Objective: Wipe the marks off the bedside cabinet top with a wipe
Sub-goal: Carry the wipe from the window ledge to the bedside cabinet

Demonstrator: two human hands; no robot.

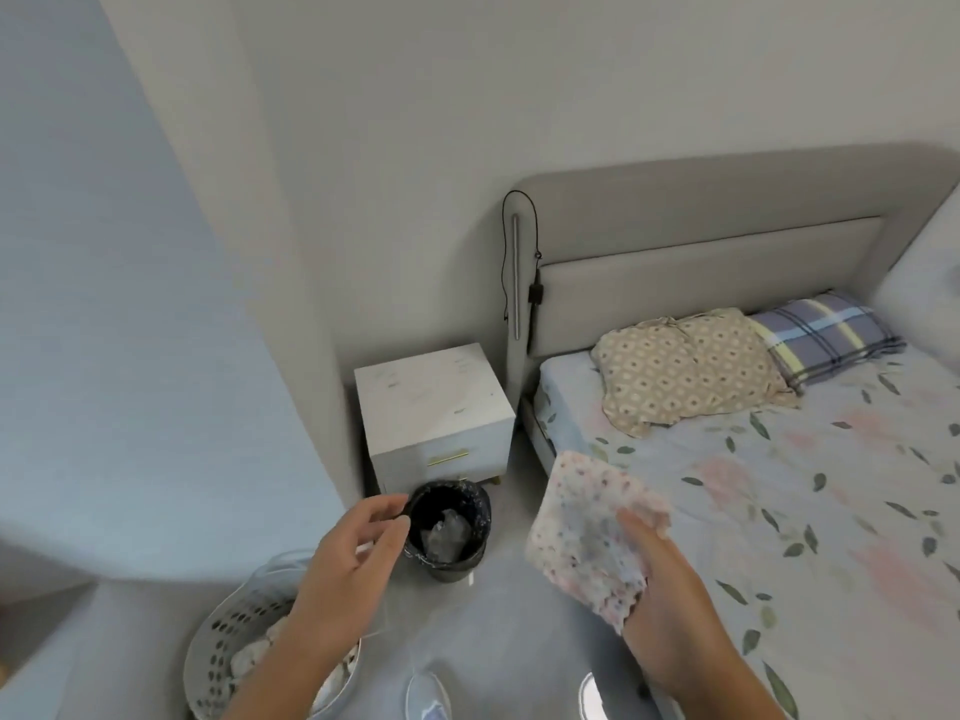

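Note:
The white bedside cabinet [431, 402] stands in the corner between the wall and the bed, with small dark marks scattered over its top. My right hand [670, 610] holds a patterned pale wipe [592, 532] spread out in front of me, well short of the cabinet and over the bed's edge. My left hand [353, 558] hangs in the air with its fingers apart and holds nothing, just left of the bin.
A small black bin [451, 530] with a liner and rubbish stands on the floor in front of the cabinet. A white perforated laundry basket [228, 646] sits at the lower left. The bed [779, 485] with floral sheet and pillows fills the right.

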